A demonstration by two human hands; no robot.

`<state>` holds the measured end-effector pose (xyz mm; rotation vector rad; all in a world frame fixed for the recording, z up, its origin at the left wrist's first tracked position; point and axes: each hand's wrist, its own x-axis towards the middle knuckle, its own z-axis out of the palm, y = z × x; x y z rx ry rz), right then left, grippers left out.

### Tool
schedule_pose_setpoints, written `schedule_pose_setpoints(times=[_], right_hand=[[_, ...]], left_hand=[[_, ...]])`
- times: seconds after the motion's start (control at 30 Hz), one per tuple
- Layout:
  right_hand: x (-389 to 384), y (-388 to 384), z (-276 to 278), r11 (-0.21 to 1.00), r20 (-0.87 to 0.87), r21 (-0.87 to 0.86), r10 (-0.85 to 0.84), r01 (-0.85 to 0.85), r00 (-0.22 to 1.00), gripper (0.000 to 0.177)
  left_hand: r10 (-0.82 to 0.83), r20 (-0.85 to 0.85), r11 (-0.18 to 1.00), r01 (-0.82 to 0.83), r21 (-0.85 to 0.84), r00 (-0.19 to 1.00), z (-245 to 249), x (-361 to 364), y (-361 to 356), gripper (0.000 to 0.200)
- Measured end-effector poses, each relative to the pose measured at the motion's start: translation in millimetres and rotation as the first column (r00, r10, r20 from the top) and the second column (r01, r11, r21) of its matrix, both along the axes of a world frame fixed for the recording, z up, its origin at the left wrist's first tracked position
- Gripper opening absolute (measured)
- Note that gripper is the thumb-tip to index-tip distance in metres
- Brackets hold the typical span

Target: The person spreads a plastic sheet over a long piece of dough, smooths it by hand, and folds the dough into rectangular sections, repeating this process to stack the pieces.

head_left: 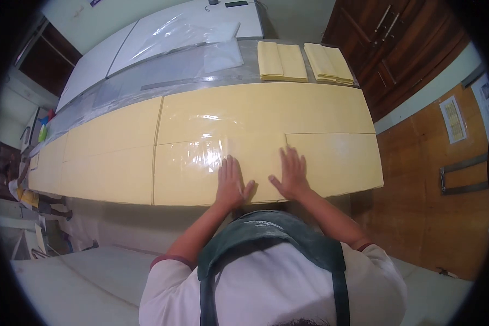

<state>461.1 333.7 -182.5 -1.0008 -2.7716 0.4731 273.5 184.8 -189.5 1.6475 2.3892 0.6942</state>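
Observation:
Both palms press flat on large pale-yellow sheets point(331, 108) spread over a long table. My left hand point(232, 185) lies with its fingers stretched forward, at the right edge of a shiny patch of clear plastic film point(193, 155). A short way to the right, my right hand point(292, 176) rests with fingers spread, its fingertips close to a corner where a sheet edge shows. Neither hand holds anything.
Two folded yellow stacks point(281, 61) point(329, 62) sit at the table's far right. Clear plastic sheets point(223, 54) lie across the back. Another person point(27, 195) stands at the far left end. Wooden doors point(386, 49) and a brown board point(418, 179) are on the right.

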Motion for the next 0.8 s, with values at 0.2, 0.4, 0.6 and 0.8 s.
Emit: schedule_pose_setpoints(times=[0.2,0.4,0.6,0.8], right_hand=[[-13.6,0.7,-12.8,0.998,-0.103,-0.042,0.05,-0.055,0.993,0.094],[-18.8,44.0,-18.7,0.231,-0.173,-0.972,-0.817,0.037,0.55,0.059],[-27.7,28.2,25.3,0.742,-0.023,-0.594,-0.402,0.311,0.915,0.034],[-100.3,-12.2,123.0,0.936,-0.179,-0.325,-0.198,0.132,0.964,0.033]], left_hand=[[0.013,-0.003,0.997,-0.013,-0.076,1.0,-8.3,8.5,-1.7,0.103],[0.007,-0.003,0.998,-0.007,-0.057,1.0,-11.1,4.0,1.4,0.103],[0.019,0.126,0.996,-0.008,-0.086,0.992,6.0,-5.3,4.0,0.096],[0.186,0.56,0.976,-0.084,-0.203,0.808,35.1,-49.1,24.7,0.086]])
